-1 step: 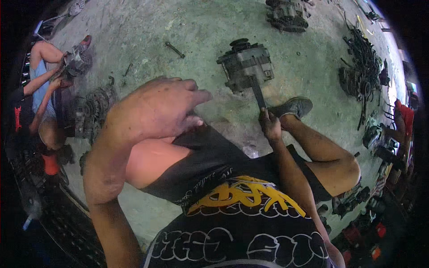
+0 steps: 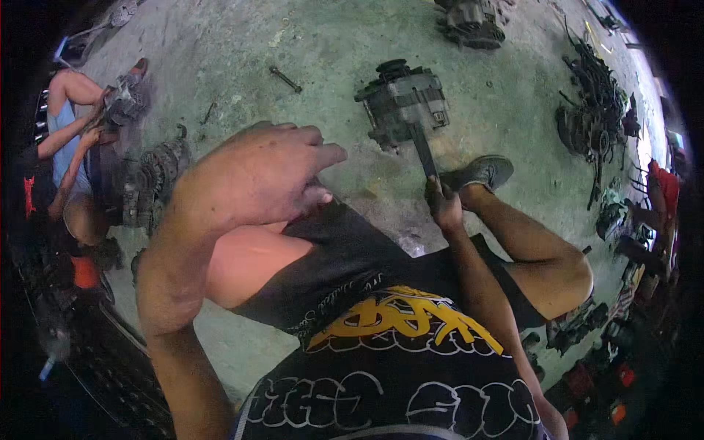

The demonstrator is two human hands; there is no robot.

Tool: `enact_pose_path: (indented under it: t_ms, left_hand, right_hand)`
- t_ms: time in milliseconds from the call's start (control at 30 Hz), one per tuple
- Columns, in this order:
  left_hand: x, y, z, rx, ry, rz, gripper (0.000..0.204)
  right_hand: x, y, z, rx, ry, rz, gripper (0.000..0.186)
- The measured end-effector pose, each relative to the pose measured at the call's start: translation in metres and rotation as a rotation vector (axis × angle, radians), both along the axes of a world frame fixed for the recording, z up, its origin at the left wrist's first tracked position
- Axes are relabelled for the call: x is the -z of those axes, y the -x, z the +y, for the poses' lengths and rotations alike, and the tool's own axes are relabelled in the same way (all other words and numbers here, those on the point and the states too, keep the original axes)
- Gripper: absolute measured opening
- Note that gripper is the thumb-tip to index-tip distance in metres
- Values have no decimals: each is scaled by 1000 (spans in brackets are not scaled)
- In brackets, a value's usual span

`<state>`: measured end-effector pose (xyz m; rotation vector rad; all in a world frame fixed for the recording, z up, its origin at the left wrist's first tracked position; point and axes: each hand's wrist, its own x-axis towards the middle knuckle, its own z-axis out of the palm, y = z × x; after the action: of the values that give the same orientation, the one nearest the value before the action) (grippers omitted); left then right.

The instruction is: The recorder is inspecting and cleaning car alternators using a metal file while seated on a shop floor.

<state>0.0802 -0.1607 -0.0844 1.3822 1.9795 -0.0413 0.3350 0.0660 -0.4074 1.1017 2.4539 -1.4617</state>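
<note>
A grey metal alternator [image 2: 405, 99] with a dark pulley on its far side lies on the concrete floor in front of me. My right hand [image 2: 444, 205] is wrapped round the near end of a dark, flat bar [image 2: 424, 155]. The bar's far end reaches the alternator's near side; whether it touches or only overlaps in the picture, I cannot tell. Over my left knee hangs my left hand [image 2: 268, 172], its fingers loosely bent and its thumb apart from the index finger. No object shows in it; the other fingertips are partly hidden.
A long bolt [image 2: 285, 78] lies left of the alternator, and a second alternator [image 2: 473, 22] sits farther away. Dark wiring and parts [image 2: 598, 121] are heaped at right. Ribbed metal parts [image 2: 155, 176] stand at left, near a seated person [image 2: 73, 139] holding a metal part.
</note>
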Motion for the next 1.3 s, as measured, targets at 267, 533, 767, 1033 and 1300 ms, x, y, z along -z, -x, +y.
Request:
enact_pose_path:
  t_ms: [267, 533, 767, 1033, 1300]
  left_hand:
    - [15, -3, 5, 51, 2, -7, 51]
    - [16, 1, 19, 36, -29, 16, 51]
    - [18, 9, 6, -4, 29, -42, 50]
    - [21, 13, 8, 52, -50, -61, 53]
    - [23, 13, 21, 71, -18, -118, 54]
  right_hand:
    - [-52, 70, -9, 205, 454, -72, 52]
    - [-47, 75, 11, 136, 514, -146, 57]
    - [-44, 30, -16, 232, 280, -102, 59]
    - [-37, 63, 6, 150, 312, -171, 69]
    - [-47, 84, 0, 216, 384, -195, 71]
